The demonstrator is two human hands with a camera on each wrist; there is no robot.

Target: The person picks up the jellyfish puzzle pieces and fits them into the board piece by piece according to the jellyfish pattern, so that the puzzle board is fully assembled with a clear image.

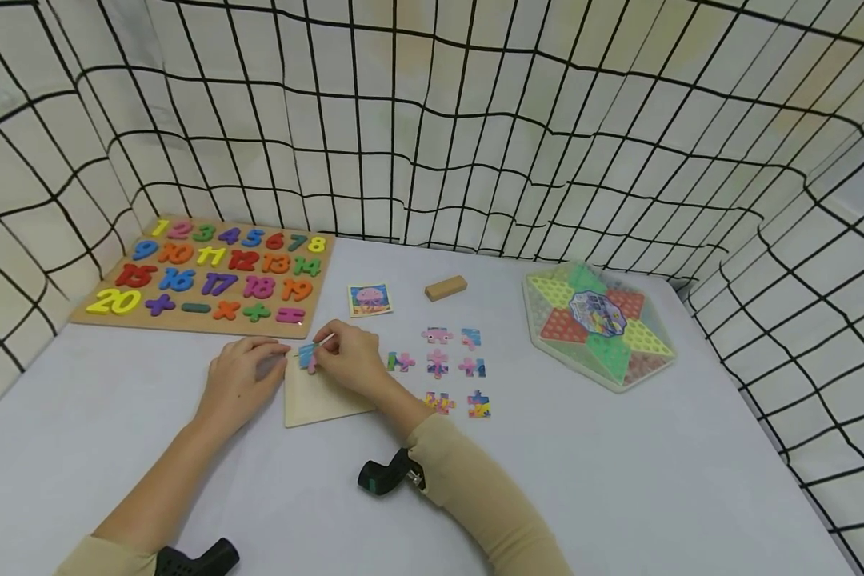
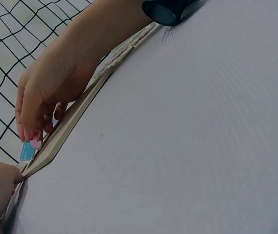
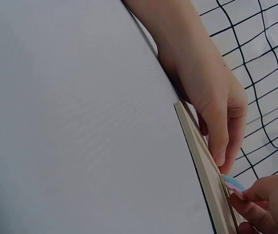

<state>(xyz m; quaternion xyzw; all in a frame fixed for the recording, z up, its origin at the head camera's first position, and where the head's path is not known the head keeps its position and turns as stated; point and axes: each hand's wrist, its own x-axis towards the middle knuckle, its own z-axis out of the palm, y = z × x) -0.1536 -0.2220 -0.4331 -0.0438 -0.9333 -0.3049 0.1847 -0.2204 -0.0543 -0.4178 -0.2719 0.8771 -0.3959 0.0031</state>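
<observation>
Number board [image 1: 198, 297] behind wooden tray [image 1: 320, 402]; loose puzzle pieces [image 1: 438, 365] to right. Right hand [image 1: 351, 358] pinches blue-pink piece [image 1: 306, 357]; left hand [image 1: 239, 378] relaxed, by tray edge.

Colourful numbers [image 1: 219, 284] stand on the wooden board [image 1: 274, 328] by the counter's [image 1: 619, 480] far left corner: 1 to 8 in the top row, 9 to 14 next, 15 to 19 below, then 20, followed by plus, minus, times, a green sign too small to settle, and equals. The hexagonal box's label [image 1: 598, 313], toward the far right corner, is unreadable.
</observation>
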